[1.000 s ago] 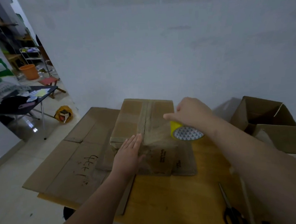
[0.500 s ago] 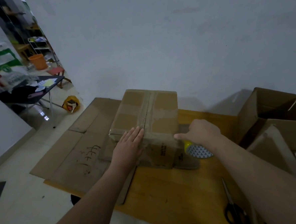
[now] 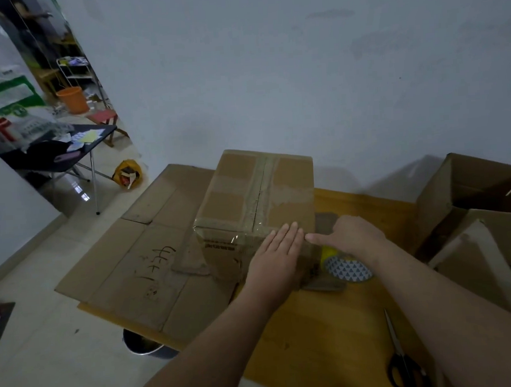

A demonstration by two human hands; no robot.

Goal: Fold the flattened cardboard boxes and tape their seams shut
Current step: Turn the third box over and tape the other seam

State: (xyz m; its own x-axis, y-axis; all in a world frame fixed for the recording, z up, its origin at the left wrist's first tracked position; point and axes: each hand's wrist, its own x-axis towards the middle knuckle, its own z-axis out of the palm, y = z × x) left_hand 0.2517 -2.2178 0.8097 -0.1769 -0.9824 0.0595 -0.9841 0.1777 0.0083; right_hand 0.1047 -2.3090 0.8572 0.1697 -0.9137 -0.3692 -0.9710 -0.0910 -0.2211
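A bare pale wall (image 3: 300, 71) rises over glossy pale floor tiles (image 3: 34, 371), with a black folding table (image 3: 84, 153) and orange bucket (image 3: 73, 99) far left.

Head camera looks forward-down, close over table (image 3: 316, 324).

Two hands (image 3: 277, 257) (image 3: 352, 238), one tape roll (image 3: 347, 268), one scissors (image 3: 405, 366)

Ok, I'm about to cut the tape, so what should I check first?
1. Box stands on table, top seam taped: ok.
2. Left hand presses flat on box's near edge: ok.
3. Right hand grips tape roll beside box: ok.
4. Tape flat on near face: cannot tell.
5. Scissors lie free on table, near right: ok.
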